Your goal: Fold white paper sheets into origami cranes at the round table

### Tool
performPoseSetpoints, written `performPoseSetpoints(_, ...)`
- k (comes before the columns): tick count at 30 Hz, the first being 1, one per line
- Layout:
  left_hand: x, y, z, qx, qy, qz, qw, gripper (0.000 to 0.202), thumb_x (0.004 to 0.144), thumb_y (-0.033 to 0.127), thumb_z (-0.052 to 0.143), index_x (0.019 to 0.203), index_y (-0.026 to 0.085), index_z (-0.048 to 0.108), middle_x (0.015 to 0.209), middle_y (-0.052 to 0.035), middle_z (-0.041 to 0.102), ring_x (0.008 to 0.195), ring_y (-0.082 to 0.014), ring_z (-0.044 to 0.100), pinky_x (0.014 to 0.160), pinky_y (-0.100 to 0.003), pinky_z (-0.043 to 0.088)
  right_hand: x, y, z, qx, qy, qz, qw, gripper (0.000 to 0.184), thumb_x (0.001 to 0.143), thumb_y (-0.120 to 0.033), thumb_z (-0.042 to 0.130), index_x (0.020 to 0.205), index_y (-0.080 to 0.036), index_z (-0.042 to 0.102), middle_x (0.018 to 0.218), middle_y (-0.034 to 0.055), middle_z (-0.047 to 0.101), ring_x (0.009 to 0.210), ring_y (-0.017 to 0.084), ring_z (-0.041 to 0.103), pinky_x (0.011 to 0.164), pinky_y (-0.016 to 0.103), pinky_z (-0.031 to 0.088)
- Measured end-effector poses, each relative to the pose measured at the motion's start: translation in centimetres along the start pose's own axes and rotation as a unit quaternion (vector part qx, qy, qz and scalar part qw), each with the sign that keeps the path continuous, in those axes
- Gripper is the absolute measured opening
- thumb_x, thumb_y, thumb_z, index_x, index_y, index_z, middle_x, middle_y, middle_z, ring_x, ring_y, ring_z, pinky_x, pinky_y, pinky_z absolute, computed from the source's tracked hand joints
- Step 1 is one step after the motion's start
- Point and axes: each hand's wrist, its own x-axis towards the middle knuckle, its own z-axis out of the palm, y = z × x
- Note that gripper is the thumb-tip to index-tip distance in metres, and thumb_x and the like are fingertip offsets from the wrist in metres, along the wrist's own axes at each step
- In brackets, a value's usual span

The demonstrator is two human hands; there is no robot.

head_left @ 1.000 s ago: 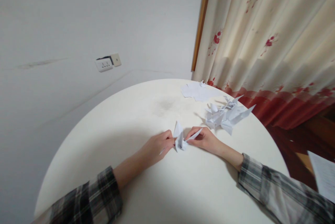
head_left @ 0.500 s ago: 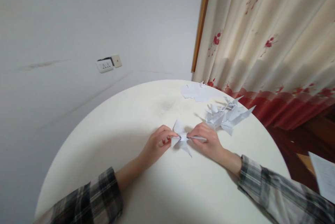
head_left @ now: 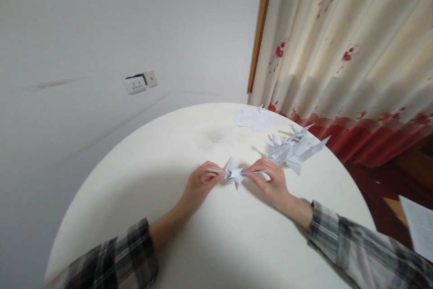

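Nearest are two checked sleeves (head_left: 135, 253), one on each side, reaching over the round white table (head_left: 203, 235). The left hand (head_left: 202, 184) pinches one side of a folded white paper (head_left: 236, 175), and the right hand (head_left: 271, 181) pinches the other side. The paper is between them, well in from the table's left, right and far edges. Past the right hand, a heap of folded papers (head_left: 289, 151) sits near the right edge. Farther still, flat papers (head_left: 255, 119) lie by the far edge.

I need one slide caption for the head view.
Left hand and right hand pinch folded paper at a white table.
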Motion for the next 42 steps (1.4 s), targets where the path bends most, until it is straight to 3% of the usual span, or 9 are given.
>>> performPoseSetpoints(6, 0.2, -0.9, -0.1, 0.057, -0.065, -0.063, 0.994, 0.019, 0.074, 0.031, 0.054, 0.067, 0.014, 0.054, 0.066, -0.0001, 0.054, 0.061, -0.0111, 0.052, 0.052, -0.021, 0.041, -0.3, 0.9, 0.3, 0.028, -0.103, 0.113, 0.988, 0.017, 0.079, -0.033, 0.059, 0.086, -0.018, 0.061, 0.070, 0.0015, 0.062, 0.060, 0.012, 0.053, 0.059, 0.025, 0.042)
performPoseSetpoints(13, 0.2, -1.3, 0.1, 0.138, -0.067, -0.033, 0.988, 0.015, 0.073, 0.026, 0.056, 0.080, 0.015, 0.062, 0.075, -0.0028, 0.057, 0.063, -0.0113, 0.053, 0.054, -0.021, 0.042, -0.2, 1.3, 0.1, 0.091, -0.116, 0.121, 0.982, 0.039, 0.081, -0.051, 0.048, 0.103, -0.018, 0.052, 0.081, 0.0031, 0.062, 0.069, 0.014, 0.056, 0.062, 0.027, 0.043)
performPoseSetpoints(16, 0.2, -1.8, 0.1, 0.154, -0.060, -0.012, 0.986, 0.013, 0.073, 0.026, 0.057, 0.077, 0.016, 0.064, 0.076, -0.0034, 0.058, 0.064, -0.0116, 0.053, 0.054, -0.021, 0.041, -0.2, 1.7, 0.0, 0.056, -0.110, 0.113, 0.986, 0.051, 0.082, -0.060, 0.037, 0.108, -0.018, 0.050, 0.083, 0.0050, 0.061, 0.074, 0.017, 0.056, 0.067, 0.031, 0.044)
performPoseSetpoints(19, 0.3, -2.4, 0.1, 0.145, -0.040, -0.001, 0.989, 0.011, 0.073, 0.027, 0.058, 0.073, 0.016, 0.062, 0.074, -0.0032, 0.058, 0.067, -0.0130, 0.054, 0.057, -0.022, 0.043, -0.4, 2.0, 0.1, -0.012, -0.127, 0.112, 0.986, 0.059, 0.080, -0.063, 0.037, 0.117, -0.019, 0.045, 0.100, 0.0092, 0.061, 0.093, 0.023, 0.055, 0.082, 0.038, 0.042)
performPoseSetpoints(25, 0.6, -2.8, -0.2, 0.092, -0.026, -0.013, 0.995, 0.010, 0.074, 0.025, 0.056, 0.076, 0.016, 0.060, 0.080, -0.0053, 0.061, 0.082, -0.0177, 0.057, 0.070, -0.028, 0.048, -0.5, 1.9, 0.5, -0.070, -0.193, 0.139, 0.969, 0.059, 0.079, -0.057, 0.046, 0.121, -0.016, 0.045, 0.123, 0.0143, 0.052, 0.115, 0.028, 0.045, 0.097, 0.047, 0.033)
performPoseSetpoints(29, 0.6, -2.7, -0.3, 0.057, -0.013, -0.016, 0.998, 0.013, 0.075, 0.024, 0.053, 0.081, 0.016, 0.061, 0.089, -0.0072, 0.063, 0.088, -0.0193, 0.058, 0.076, -0.031, 0.048, -0.2, 1.6, 0.3, -0.013, -0.211, 0.146, 0.966, 0.059, 0.079, -0.053, 0.050, 0.124, -0.016, 0.043, 0.125, 0.0146, 0.050, 0.118, 0.028, 0.043, 0.100, 0.048, 0.031)
performPoseSetpoints(32, 0.5, -2.6, -0.2, 0.036, -0.016, -0.016, 0.999, 0.014, 0.074, 0.022, 0.052, 0.082, 0.016, 0.062, 0.095, -0.0076, 0.062, 0.092, -0.0203, 0.058, 0.079, -0.033, 0.048, 0.1, 1.3, 0.3, 0.089, -0.216, 0.147, 0.961, 0.056, 0.078, -0.046, 0.055, 0.126, -0.019, 0.040, 0.126, 0.0122, 0.050, 0.117, 0.024, 0.045, 0.101, 0.044, 0.033)
performPoseSetpoints(37, 0.4, -2.6, 0.1, -0.002, -0.023, -0.034, 0.999, 0.017, 0.073, 0.023, 0.057, 0.088, 0.016, 0.061, 0.101, -0.0086, 0.061, 0.089, -0.0191, 0.060, 0.078, -0.032, 0.049, -0.2, 1.5, 0.9, 0.272, -0.158, 0.159, 0.936, 0.058, 0.072, -0.033, 0.067, 0.123, -0.025, 0.039, 0.127, 0.0085, 0.047, 0.116, 0.019, 0.048, 0.103, 0.039, 0.033)
performPoseSetpoints(42, 0.5, -2.9, 0.3, -0.044, -0.014, -0.044, 0.998, 0.026, 0.070, 0.026, 0.063, 0.093, 0.017, 0.058, 0.091, -0.0063, 0.063, 0.081, -0.0177, 0.061, 0.071, -0.028, 0.050, -0.5, 1.5, 1.5, 0.305, -0.104, 0.178, 0.930, 0.058, 0.067, -0.026, 0.072, 0.116, -0.027, 0.042, 0.124, 0.0076, 0.047, 0.101, 0.016, 0.057, 0.097, 0.038, 0.040)
